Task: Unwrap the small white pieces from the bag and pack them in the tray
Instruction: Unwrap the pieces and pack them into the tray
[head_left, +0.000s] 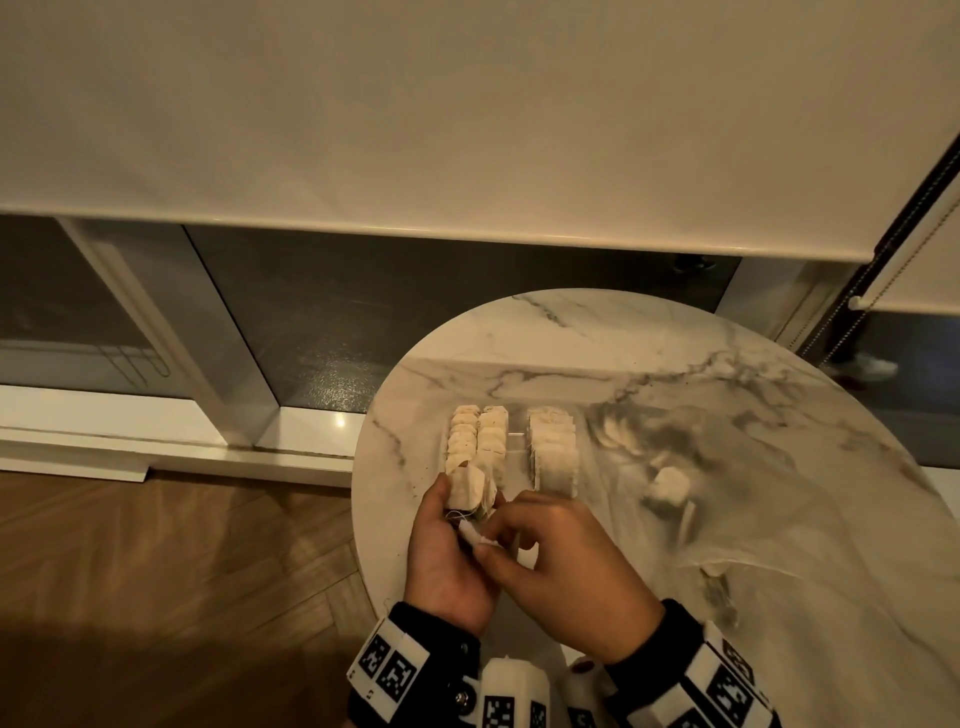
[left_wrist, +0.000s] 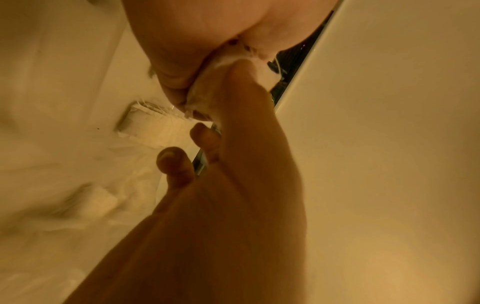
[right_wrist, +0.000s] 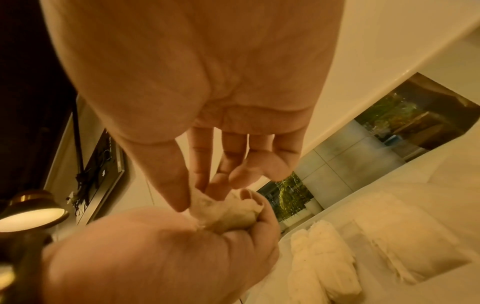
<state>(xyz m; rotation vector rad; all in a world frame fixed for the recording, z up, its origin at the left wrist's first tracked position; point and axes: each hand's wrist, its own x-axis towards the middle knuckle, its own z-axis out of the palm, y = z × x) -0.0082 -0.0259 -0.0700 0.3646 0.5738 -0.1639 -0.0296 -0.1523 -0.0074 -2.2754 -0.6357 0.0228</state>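
My left hand (head_left: 457, 525) grips a small white piece (head_left: 467, 491) just in front of the clear tray (head_left: 516, 447). My right hand (head_left: 511, 540) pinches a little white loose end (head_left: 474, 535) of that piece between thumb and fingers. In the right wrist view the right hand's fingertips (right_wrist: 205, 195) meet the piece (right_wrist: 228, 211) held in the left hand (right_wrist: 182, 246). The tray holds rows of white pieces (head_left: 478, 439), with a further row (head_left: 556, 447) to the right. A clear bag (head_left: 753, 493) lies on the right with one piece (head_left: 668, 491) in it.
All of this sits on a round marble table (head_left: 571, 343), whose left edge is close to my left hand. Beyond it are a wooden floor (head_left: 182, 545) and a window frame with a lowered blind (head_left: 415, 130). A lit lamp (right_wrist: 31, 214) shows in the right wrist view.
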